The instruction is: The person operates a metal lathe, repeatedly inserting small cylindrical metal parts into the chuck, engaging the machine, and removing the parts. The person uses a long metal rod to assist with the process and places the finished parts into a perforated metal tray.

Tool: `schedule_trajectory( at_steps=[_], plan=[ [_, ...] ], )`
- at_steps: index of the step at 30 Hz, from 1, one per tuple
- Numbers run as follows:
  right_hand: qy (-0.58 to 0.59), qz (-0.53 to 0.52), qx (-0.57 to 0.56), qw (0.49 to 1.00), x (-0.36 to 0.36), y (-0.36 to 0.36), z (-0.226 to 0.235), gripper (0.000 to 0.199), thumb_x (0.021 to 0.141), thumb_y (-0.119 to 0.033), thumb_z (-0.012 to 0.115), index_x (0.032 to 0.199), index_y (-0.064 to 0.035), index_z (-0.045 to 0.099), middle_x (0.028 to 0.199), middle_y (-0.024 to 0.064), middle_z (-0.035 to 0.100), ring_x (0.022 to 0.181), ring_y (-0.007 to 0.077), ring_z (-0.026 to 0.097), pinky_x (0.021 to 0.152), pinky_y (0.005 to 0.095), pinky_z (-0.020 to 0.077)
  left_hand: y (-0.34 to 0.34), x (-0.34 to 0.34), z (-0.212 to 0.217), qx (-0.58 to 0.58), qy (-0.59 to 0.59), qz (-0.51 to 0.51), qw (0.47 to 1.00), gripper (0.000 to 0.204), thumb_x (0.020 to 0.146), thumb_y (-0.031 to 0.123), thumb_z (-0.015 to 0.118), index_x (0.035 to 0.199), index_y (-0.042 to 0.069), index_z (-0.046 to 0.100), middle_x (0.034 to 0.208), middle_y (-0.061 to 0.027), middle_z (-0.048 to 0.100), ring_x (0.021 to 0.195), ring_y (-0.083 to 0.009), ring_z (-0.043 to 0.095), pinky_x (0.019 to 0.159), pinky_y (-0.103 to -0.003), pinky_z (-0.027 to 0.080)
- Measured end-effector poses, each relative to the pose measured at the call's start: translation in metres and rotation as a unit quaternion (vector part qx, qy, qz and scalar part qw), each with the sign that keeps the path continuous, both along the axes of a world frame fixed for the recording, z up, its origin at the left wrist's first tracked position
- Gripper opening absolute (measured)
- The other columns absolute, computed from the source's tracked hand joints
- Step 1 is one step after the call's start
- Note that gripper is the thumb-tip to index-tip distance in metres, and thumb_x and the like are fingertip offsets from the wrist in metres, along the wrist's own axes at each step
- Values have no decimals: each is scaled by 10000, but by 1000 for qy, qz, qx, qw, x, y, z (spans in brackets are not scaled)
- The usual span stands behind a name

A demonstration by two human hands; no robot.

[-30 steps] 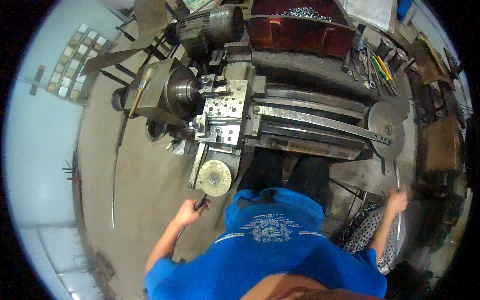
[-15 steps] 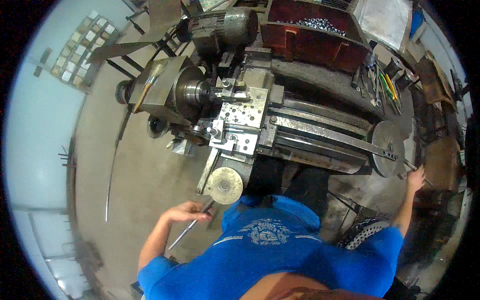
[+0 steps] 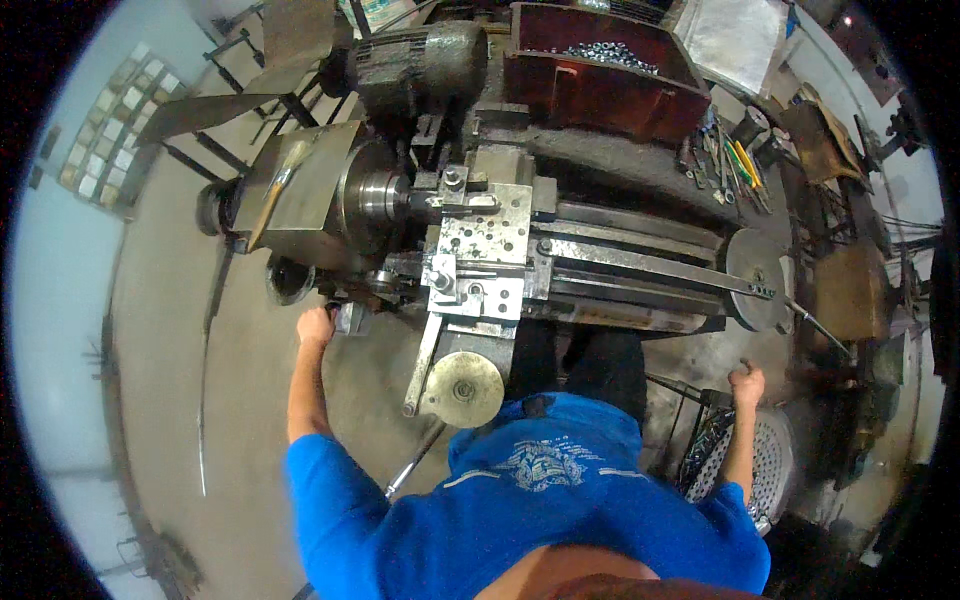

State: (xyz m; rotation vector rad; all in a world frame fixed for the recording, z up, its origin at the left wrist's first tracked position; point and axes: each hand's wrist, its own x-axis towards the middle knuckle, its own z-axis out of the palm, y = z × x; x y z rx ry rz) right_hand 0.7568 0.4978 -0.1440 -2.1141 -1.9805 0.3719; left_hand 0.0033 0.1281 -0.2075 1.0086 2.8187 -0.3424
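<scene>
A metal lathe (image 3: 480, 230) stands before me, with a chuck (image 3: 380, 195) at its left and a drilled tool plate (image 3: 490, 240) in the middle. My left hand (image 3: 316, 326) is closed at a small dark knob or handle beside a pale box-shaped part (image 3: 350, 318), under the headstock; its fingers are partly hidden. My right hand (image 3: 746, 384) is held in the air with curled fingers, below the right disc (image 3: 757, 280); what it holds, if anything, does not show. A round handwheel disc (image 3: 464, 390) with a rod handle (image 3: 415, 458) lies between my arms.
A dark red bin (image 3: 610, 95) of small metal parts stands behind the lathe. Hand tools (image 3: 730, 165) lie to its right. A brush (image 3: 272, 205) rests on the headstock (image 3: 300, 190). Near my right forearm is a pale perforated round piece (image 3: 770, 460). A motor (image 3: 420, 65) sits at the back.
My left hand has left the handwheel's rod handle and moved forward to below the headstock. My right hand has let go of the right disc's rod and come inward and lower.
</scene>
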Motion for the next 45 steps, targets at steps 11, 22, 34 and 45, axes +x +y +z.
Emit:
schedule_trajectory(
  at_steps=[11, 22, 34, 45],
  plan=[
    [29, 71, 84, 993, -41, 23, 84, 366, 612, -127, 581, 957, -17, 639, 881, 180, 638, 852, 279, 619, 781, 341, 459, -20, 4, -16, 61, -28, -16, 998, 338, 817, 299, 485, 1000, 15, 487, 781, -214, 613, 703, -387, 599, 626, -481, 475],
    [211, 627, 140, 737, -408, -8, 207, 432, 562, -158, 633, 980, -50, 618, 939, 127, 611, 854, 278, 570, 783, 346, 447, -49, 20, 158, 178, 4, 63, 982, 344, 806, 320, 543, 1083, 121, 583, 913, -124, 636, 847, -305, 600, 722, -392, 468],
    [-48, 654, 15, 755, -553, -64, 203, 335, 558, -237, 614, 832, -52, 664, 836, 131, 650, 791, 266, 633, 701, 363, 503, -173, 92, 184, 193, 164, 297, 921, 544, 699, 500, 620, 939, 15, 564, 836, -181, 619, 747, -345, 606, 683, -418, 473],
    [82, 621, 104, 772, -501, 5, 228, 268, 550, -323, 597, 695, -115, 683, 702, 136, 634, 673, 287, 622, 634, 381, 501, -148, 145, 163, 215, 217, 272, 912, 421, 706, 351, 639, 926, 2, 555, 773, -180, 611, 738, -360, 599, 646, -435, 472]
  ],
)
